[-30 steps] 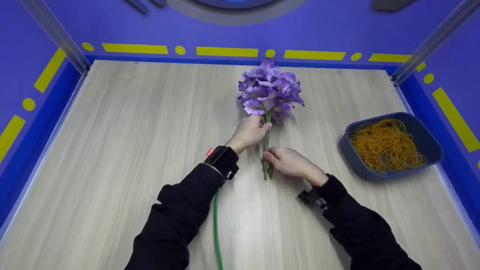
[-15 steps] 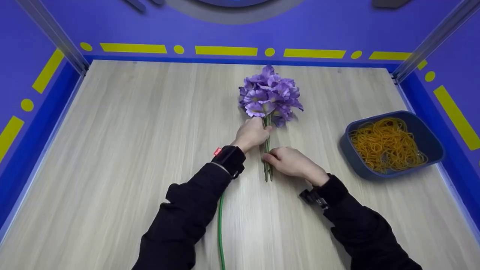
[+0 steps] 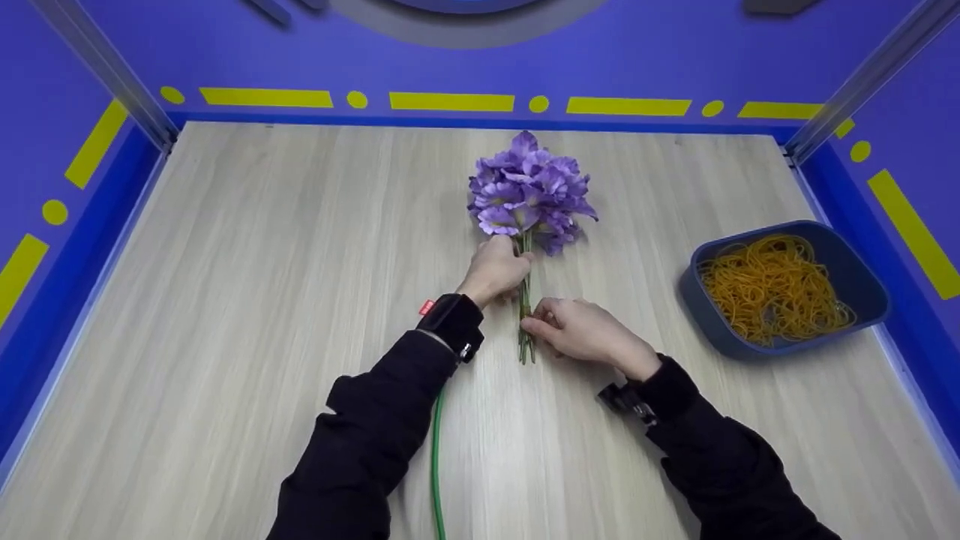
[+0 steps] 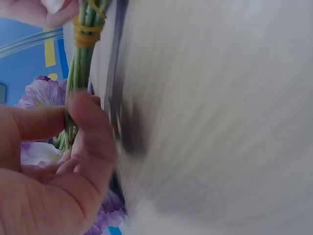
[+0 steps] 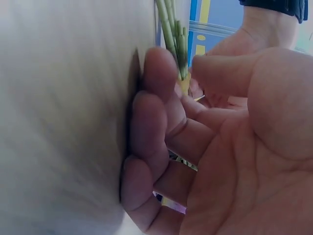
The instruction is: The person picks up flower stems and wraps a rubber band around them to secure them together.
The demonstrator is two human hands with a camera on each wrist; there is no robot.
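A bunch of purple artificial flowers (image 3: 529, 184) lies over the table, blossoms toward the back wall and green stems (image 3: 525, 345) toward me. My left hand (image 3: 496, 268) grips the stems just below the blossoms, its thumb and index finger around them in the left wrist view. A yellow rubber band (image 4: 88, 34) is wound in several turns around the stems below that grip. My right hand (image 3: 589, 334) has its thumb and curled fingers at the band, near the lower stem ends. The right wrist view partly hides the band (image 5: 185, 84) behind the fingers.
On the right stands a dark blue-grey bin (image 3: 716, 337) with a heap of yellow rubber bands (image 3: 772, 292). A green cable (image 3: 436, 465) hangs by the left sleeve. Blue walls with yellow marks (image 3: 451, 101) enclose the wooden table (image 3: 300, 262).
The bouquet and left hand have shifted slightly left over the last half second, and the blossoms sit a little nearer than one second ago. The band on the stems has come into sight.
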